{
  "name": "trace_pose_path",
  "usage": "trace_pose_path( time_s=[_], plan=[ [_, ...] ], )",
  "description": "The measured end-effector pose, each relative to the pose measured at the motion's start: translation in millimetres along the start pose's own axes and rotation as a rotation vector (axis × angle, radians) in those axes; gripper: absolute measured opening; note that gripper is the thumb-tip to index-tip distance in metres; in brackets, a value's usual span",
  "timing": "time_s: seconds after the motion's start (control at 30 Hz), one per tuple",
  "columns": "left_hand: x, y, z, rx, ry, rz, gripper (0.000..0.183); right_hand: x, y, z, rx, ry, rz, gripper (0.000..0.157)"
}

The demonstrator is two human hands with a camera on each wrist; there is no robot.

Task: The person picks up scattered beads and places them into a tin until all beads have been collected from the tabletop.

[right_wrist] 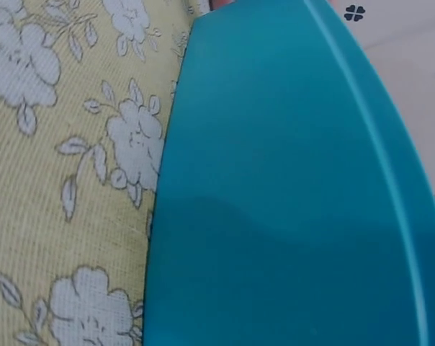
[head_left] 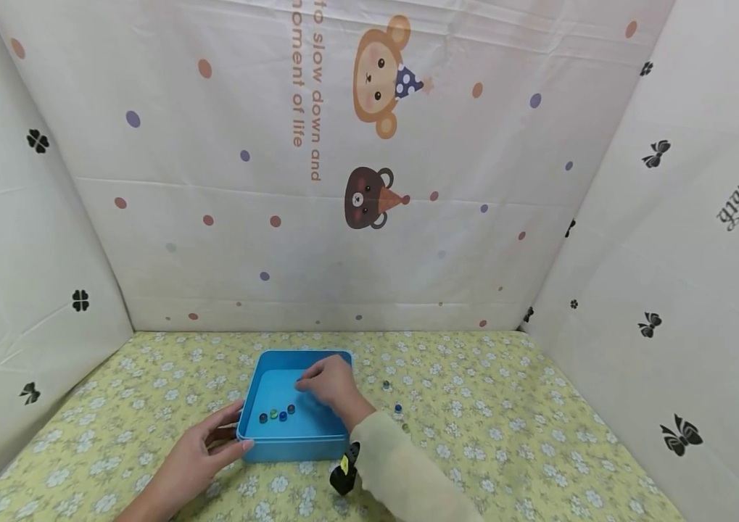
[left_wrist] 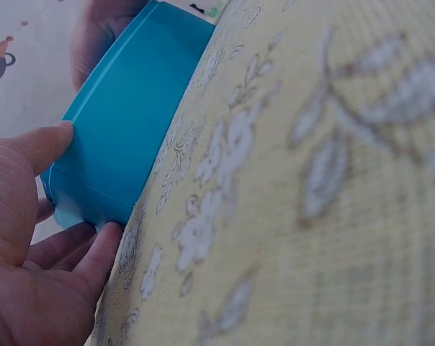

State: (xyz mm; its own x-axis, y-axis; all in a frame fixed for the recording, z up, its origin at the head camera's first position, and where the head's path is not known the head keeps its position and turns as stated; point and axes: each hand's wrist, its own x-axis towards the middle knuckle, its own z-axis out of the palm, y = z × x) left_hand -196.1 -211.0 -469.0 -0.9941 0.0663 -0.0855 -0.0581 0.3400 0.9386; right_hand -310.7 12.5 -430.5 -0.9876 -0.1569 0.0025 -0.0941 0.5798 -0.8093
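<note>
A square blue plastic box (head_left: 294,449) stands on the table. Several glass marbles (head_left: 283,416) lie inside it, grouped near the front left. My left hand (head_left: 202,446) grips the box's front left corner, with the thumb on the front side and the fingers along the left side. The left wrist view shows this hand (left_wrist: 45,238) close against the blue wall. My right hand (head_left: 330,384) reaches over the box's right side, its fingertips drawn together above the box floor. Whether a marble is between them is hidden. In the right wrist view, the box wall (right_wrist: 275,180) blocks that hand's fingers.
Three more marbles lie on the tablecloth right of the box: a dark one (head_left: 386,384), a blue one (head_left: 398,409) and a pale one (head_left: 406,428) near the right sleeve. A yellow flowered cloth (head_left: 506,449) covers the table. White printed sheets (head_left: 317,254) rise around it.
</note>
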Motion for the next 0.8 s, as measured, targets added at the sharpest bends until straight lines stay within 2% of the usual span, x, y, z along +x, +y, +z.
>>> trace_pose_path(
  time_s=[0.27, 0.8],
  plan=[
    [0.4, -0.7, 0.2, -0.002, -0.001, -0.006, 0.077, 0.4, 0.5, 4.1, -0.08, -0.021, 0.021, 0.007],
    [-0.1, -2.4, -0.2, -0.009, -0.007, -0.006, 0.076, 0.1, -1.3, 6.7, -0.096, -0.034, 0.042, 0.007]
  ],
)
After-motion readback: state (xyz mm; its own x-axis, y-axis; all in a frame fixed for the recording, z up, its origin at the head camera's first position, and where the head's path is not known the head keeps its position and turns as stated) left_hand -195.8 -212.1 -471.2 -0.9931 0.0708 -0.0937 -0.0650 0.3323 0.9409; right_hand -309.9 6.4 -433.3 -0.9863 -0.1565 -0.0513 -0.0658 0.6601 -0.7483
